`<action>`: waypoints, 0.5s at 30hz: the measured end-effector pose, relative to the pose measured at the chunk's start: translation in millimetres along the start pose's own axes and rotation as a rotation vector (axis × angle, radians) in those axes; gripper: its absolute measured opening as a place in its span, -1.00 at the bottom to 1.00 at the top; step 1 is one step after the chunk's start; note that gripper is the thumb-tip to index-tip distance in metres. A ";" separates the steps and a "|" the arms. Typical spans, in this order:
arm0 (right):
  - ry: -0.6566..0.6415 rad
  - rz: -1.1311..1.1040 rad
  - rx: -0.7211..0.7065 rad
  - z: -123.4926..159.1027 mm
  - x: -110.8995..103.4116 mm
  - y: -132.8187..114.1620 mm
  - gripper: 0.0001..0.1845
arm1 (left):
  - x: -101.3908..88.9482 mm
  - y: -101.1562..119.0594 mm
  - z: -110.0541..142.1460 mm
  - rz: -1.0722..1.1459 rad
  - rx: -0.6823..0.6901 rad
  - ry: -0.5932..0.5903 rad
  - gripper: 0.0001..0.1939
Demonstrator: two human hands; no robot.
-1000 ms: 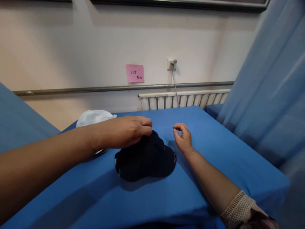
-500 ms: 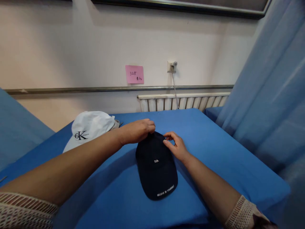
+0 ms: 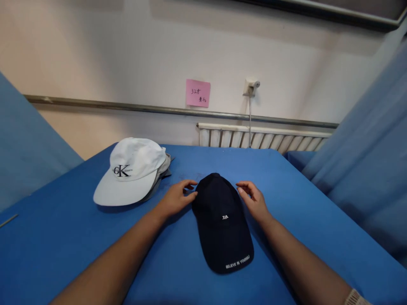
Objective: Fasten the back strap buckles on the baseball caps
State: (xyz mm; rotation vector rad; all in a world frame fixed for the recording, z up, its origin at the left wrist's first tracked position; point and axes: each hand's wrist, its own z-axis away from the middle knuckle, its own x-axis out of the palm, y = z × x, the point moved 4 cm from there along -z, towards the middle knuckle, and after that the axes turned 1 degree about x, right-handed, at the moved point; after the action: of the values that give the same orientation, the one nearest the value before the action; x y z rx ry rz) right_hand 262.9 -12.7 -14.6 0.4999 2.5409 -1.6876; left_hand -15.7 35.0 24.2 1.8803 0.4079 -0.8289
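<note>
A dark navy baseball cap [image 3: 219, 199] lies on the blue-covered table, its brim toward me. White lettering runs along the brim's edge, and a small white logo marks the front. My left hand [image 3: 178, 196] is at the left side of the crown, fingers apart, with fingertips at or just beside the fabric. On the other side, my right hand [image 3: 254, 200] is close to the crown with its thumb and fingers apart. Neither hand grips the cap. Left of my left hand, a white cap [image 3: 135, 159] with black "CK" letters rests on top of grey caps [image 3: 163, 167].
The blue table [image 3: 165, 271] reaches back to a radiator [image 3: 235, 137] and a metal rail [image 3: 152, 107]. Above them are a pink note [image 3: 197, 93] and a socket [image 3: 251, 87] with a plugged cord. Blue curtains [image 3: 365, 140] hang at both sides.
My left hand has left the top of the dark cap's crown and come down to its left side, fingers opened. My right hand stays near the right side. The view has shifted.
</note>
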 end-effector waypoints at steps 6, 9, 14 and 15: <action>-0.032 0.053 -0.008 3.7 7.9 3.5 -0.70 | 16.9 -5.9 -4.5 -0.041 -0.050 0.020 -0.79; -0.021 0.069 -0.050 4.2 7.5 -1.2 -0.69 | 16.9 -3.8 -2.4 -0.011 -0.067 0.091 -0.83; 0.100 0.194 -0.208 10.0 5.5 -32.7 -0.74 | 12.3 17.4 7.7 0.037 0.024 0.160 -0.81; 0.115 0.219 -0.231 11.5 7.2 -40.4 -0.75 | 12.6 22.6 9.7 0.055 0.040 0.148 -0.81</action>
State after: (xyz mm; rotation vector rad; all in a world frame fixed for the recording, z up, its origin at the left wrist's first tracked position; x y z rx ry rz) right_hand 242.7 -35.7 15.1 0.8408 2.5996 -1.3098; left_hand 3.4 15.4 27.7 1.9881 0.4313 -0.6683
